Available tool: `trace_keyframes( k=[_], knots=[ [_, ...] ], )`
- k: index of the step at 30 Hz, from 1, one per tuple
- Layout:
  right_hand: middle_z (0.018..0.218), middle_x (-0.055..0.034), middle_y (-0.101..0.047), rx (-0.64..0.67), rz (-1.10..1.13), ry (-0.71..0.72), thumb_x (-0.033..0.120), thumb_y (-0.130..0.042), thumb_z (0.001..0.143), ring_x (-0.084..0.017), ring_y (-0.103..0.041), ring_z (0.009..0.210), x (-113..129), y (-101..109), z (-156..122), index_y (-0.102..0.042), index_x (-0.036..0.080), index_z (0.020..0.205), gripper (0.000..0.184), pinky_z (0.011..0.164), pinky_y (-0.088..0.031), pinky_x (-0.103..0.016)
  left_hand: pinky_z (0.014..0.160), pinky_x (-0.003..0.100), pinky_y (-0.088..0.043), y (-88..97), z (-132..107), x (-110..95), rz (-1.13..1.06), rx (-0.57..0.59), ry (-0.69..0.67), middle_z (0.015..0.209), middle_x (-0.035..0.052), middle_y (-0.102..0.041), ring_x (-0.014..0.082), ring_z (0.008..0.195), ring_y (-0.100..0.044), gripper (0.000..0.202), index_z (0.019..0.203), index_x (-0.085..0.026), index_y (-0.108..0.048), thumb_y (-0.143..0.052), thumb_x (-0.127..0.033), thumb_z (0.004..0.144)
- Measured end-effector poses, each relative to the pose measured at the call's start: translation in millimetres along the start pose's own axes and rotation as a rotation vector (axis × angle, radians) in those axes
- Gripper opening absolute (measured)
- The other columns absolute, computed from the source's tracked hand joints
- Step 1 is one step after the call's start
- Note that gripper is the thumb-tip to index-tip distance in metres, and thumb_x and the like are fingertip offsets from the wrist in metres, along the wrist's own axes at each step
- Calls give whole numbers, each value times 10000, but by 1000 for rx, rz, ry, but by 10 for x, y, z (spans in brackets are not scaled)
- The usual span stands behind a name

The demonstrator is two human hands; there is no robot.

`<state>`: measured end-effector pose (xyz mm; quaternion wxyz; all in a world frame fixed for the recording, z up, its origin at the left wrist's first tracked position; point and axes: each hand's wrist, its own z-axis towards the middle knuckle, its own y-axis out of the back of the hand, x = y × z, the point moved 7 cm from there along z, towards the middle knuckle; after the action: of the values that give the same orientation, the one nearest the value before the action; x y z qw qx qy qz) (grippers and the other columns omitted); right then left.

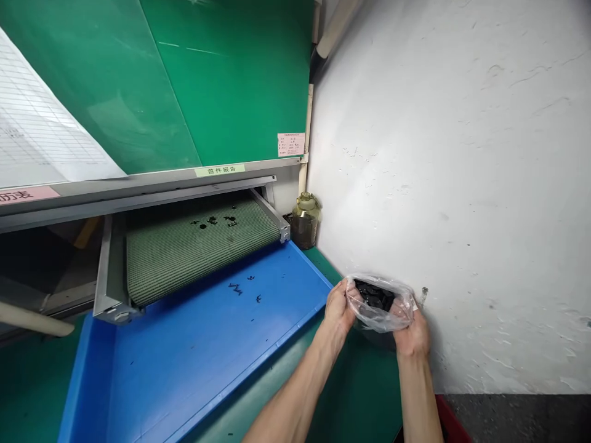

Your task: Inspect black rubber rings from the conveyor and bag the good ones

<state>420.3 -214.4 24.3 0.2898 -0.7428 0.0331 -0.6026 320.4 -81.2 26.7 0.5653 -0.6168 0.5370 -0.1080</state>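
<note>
A clear plastic bag (381,323) with many small black pieces (375,295) inside is held by its mouth between both hands, over the green table beside the white wall. My left hand (340,307) grips the left edge of the opening. On the opposite edge, my right hand (412,329) is closed on the plastic, its fingers partly inside the mouth. The bag gapes upward, so the black pieces show. To the left lies a blue tray (194,369), where a few black bits (236,288) are scattered.
A green ribbed conveyor belt (203,246) carrying several black pieces ends over the tray. Behind the tray's far corner stands a yellowish bottle (305,220) with dark contents. The white wall (462,184) bounds the right side; a green board (240,80) hangs above.
</note>
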Motion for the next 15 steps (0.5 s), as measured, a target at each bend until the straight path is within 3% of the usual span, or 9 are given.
trace_keyframes(
  k=[3, 5, 9, 12, 15],
  knots=[
    [531, 103, -332, 19, 43, -41, 399, -620, 725, -41, -317, 413, -64, 1, -30, -396, 212, 677, 295, 373, -305, -154, 375, 149, -219, 81, 46, 13, -45, 22, 33, 522, -89, -314, 14, 377, -238, 309, 630, -178, -376, -646, -261, 755],
    [538, 93, -409, 21, 30, -83, 390, -647, 709, -54, -387, 431, -190, 29, -85, -458, 206, 719, 264, 384, -341, -165, 360, 151, -174, 203, 81, 31, -42, 4, 51, 495, -98, -308, 11, 362, -215, 336, 621, -183, -362, -670, -263, 728],
    [822, 14, -650, -54, -125, -170, 388, -680, 665, -143, -601, 702, -386, 158, -227, -565, 199, 980, 385, 562, -488, -237, 367, 159, -143, 392, 115, 67, 10, -50, 54, 465, -103, -327, 14, 359, -214, 361, 619, -191, -349, -696, -276, 672],
    [872, -5, -664, -88, -201, -161, 422, -680, 616, -174, -618, 773, -313, 227, -280, -571, 196, 1002, 461, 638, -512, -276, 388, 170, -183, 376, 70, 84, 89, -70, 33, 474, -96, -361, 25, 369, -256, 336, 627, -193, -371, -686, -306, 659],
    [804, -4, -654, -101, -372, -113, 387, -666, 563, -186, -619, 716, -161, 353, -278, -567, 195, 991, 479, 597, -509, -287, 420, 203, -259, 353, -28, 53, 220, -116, 0, 457, -80, -400, 54, 377, -323, 282, 624, -192, -421, -655, -339, 682]
  ],
)
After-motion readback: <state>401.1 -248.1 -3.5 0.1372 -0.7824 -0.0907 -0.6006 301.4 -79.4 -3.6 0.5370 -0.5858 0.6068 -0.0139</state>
